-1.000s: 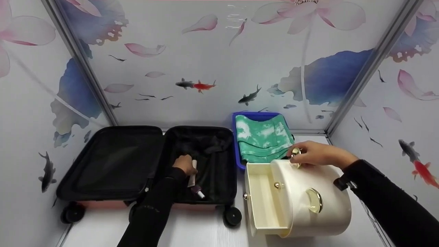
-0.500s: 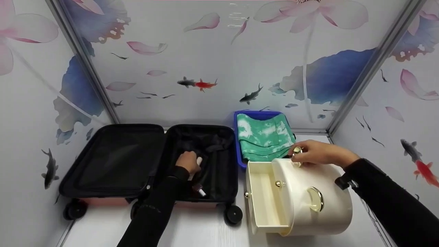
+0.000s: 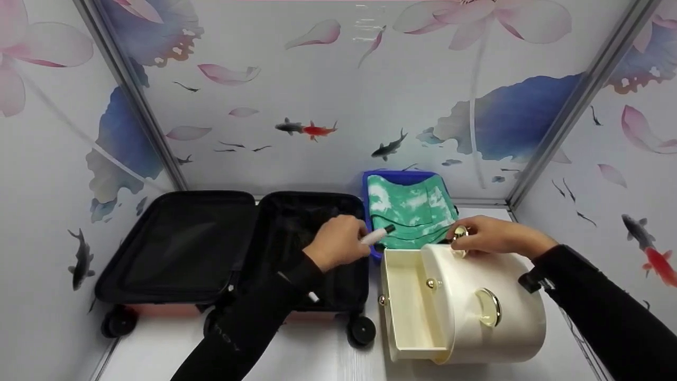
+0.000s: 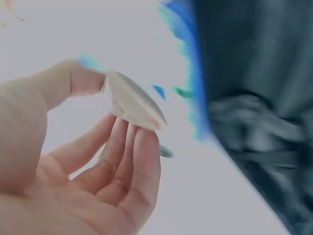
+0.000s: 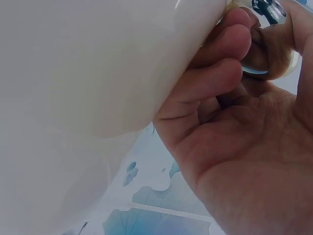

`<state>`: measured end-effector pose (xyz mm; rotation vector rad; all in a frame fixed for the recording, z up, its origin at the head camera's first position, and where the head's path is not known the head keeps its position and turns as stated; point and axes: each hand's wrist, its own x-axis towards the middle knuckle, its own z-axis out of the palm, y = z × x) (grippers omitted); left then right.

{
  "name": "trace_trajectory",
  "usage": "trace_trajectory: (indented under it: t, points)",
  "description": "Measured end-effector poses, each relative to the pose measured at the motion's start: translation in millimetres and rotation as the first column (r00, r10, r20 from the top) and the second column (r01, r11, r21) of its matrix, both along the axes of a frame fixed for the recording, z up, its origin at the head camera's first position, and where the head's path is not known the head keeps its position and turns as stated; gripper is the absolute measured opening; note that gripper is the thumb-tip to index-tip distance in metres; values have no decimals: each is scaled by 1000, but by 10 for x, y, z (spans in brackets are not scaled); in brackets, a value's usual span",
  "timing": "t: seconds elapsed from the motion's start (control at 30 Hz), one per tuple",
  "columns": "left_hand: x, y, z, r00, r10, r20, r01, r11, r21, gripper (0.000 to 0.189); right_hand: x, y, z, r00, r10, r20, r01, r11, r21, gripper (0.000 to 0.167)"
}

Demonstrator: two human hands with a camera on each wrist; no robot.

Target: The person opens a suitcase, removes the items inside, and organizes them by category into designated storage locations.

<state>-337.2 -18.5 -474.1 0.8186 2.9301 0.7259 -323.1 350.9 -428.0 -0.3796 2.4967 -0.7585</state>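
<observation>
My left hand [image 3: 338,243] is above the right edge of an open black-lined suitcase [image 3: 174,248]. It pinches a pale, flattened squeeze tube [image 3: 374,236] with a dark cap, thumb on one side and fingertips on the other, as the left wrist view shows [image 4: 134,103]. My right hand [image 3: 494,238] holds the gold knob [image 3: 459,232] on top of a cream rounded storage box [image 3: 492,280]. One drawer [image 3: 413,304] of the box is pulled out, facing the suitcase. In the suitcase, a small white cap [image 3: 314,297] shows beside my left sleeve.
A blue basket [image 3: 366,180] with folded green-and-white cloth [image 3: 410,206] stands behind the storage box. Black suitcase wheels [image 3: 362,332] stick out toward the front. Printed panels [image 3: 317,79] with metal corner posts enclose the white table [image 3: 317,349].
My left hand has lifted the tube out of the suitcase and moved it right, toward the drawer and basket. My right hand stays on the knob.
</observation>
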Motion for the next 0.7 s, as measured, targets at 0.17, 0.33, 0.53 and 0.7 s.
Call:
trace_trajectory:
  t: [0.17,0.33,0.53,0.7]
  points:
    - [296,286,113,941,-273,-198,221,942,-252,5,12,-1,10,1000,0,-3,0,1000,1,39]
    - [438,465,20,836,-452,-311,303,853,-425,3,12,-10,19,1000,-3,-8,3,1000,-5,39]
    - [507,671,-222,741,-575,-348,361,777,-516,13,14,-4,1,1000,2,-11,-2,1000,1,39]
    - [561,837,-380,727,-603,-330,382,753,-536,18,21,-2,-6,1000,-1,-16,1,1000,3,40]
